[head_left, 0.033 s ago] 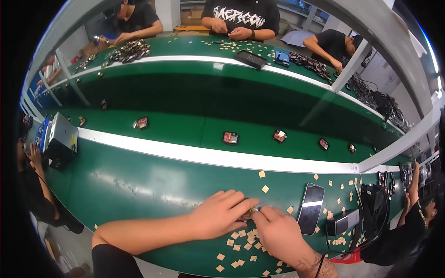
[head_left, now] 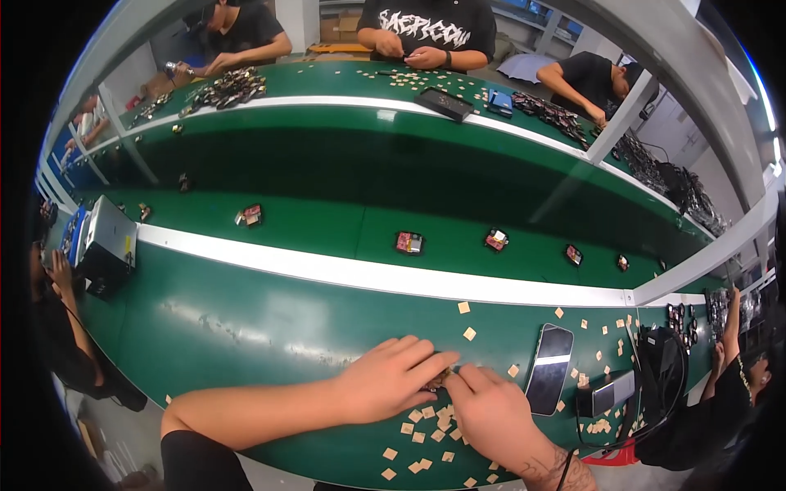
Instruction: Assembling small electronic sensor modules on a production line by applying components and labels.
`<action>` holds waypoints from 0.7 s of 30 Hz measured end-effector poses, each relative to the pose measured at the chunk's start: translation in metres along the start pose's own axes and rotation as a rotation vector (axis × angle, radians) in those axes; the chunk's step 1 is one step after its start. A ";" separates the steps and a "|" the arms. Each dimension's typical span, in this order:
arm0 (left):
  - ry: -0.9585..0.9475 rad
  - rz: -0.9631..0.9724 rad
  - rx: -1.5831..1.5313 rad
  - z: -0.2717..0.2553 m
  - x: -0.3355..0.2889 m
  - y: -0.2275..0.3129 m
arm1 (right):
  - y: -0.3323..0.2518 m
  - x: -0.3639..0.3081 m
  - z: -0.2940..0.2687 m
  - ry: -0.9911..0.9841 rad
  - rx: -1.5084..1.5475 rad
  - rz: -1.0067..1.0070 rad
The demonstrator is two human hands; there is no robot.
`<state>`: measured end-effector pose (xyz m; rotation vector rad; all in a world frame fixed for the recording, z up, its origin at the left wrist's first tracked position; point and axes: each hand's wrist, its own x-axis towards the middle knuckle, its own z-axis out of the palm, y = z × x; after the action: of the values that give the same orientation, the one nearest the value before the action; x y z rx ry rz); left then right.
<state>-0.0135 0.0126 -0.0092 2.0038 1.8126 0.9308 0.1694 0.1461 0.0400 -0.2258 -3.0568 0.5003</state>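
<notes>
My left hand (head_left: 391,375) lies across a small electronic assembly (head_left: 434,384) on the green bench, its fingers closed over it. Only a dark, reddish edge and a yellowish bit show between the hands, so the exact kind is hard to make out. From the right, my right hand (head_left: 495,411) meets it with thumb and forefinger pinched at its edge; whatever sits in that pinch is hidden. Small square tan pads (head_left: 443,422) are scattered beneath and around my right hand. A smartphone (head_left: 549,370) with a dark screen lies just right of that hand.
Beyond a white rail (head_left: 327,268), a sunken green belt (head_left: 327,233) carries several small open circuit-board units (head_left: 409,243). A boxy grey device (head_left: 606,394) with a black cable stands at right, a metal-cased box (head_left: 109,245) at left. Co-workers sit around the line.
My fingertips have shifted very slightly at the small assembly. Otherwise the scene looks the same.
</notes>
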 end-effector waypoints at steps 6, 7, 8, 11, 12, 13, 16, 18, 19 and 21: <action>0.032 -0.033 -0.126 0.003 -0.002 0.000 | 0.022 0.000 0.021 0.128 0.308 0.109; 0.032 -0.034 -0.126 0.004 -0.003 0.001 | 0.027 -0.001 0.022 0.151 0.500 0.159; 0.034 -0.057 -0.131 0.004 -0.004 0.002 | 0.029 0.000 0.020 0.151 0.501 0.159; 0.026 -0.091 -0.154 0.000 -0.004 0.002 | 0.030 0.005 0.012 0.106 0.622 0.316; 0.019 -0.105 -0.172 -0.002 -0.005 0.002 | 0.029 0.007 0.011 0.105 0.578 0.303; 0.017 -0.101 -0.169 -0.005 -0.006 0.001 | 0.027 0.008 0.011 0.106 0.534 0.290; -0.045 -0.096 -0.210 -0.011 -0.007 0.001 | 0.027 0.011 0.021 0.163 0.502 0.190; -0.098 -0.103 -0.220 -0.013 -0.007 0.001 | 0.026 0.010 0.022 0.123 0.486 0.169; -0.100 -0.103 -0.218 -0.013 -0.008 0.000 | 0.026 0.011 0.022 0.080 0.469 0.143; -0.015 -0.076 -0.149 -0.010 -0.010 -0.002 | 0.018 0.008 0.016 0.068 0.526 0.175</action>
<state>-0.0215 0.0008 -0.0054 1.8352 1.7439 0.9941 0.1629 0.1597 0.0194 -0.4722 -2.7240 1.2427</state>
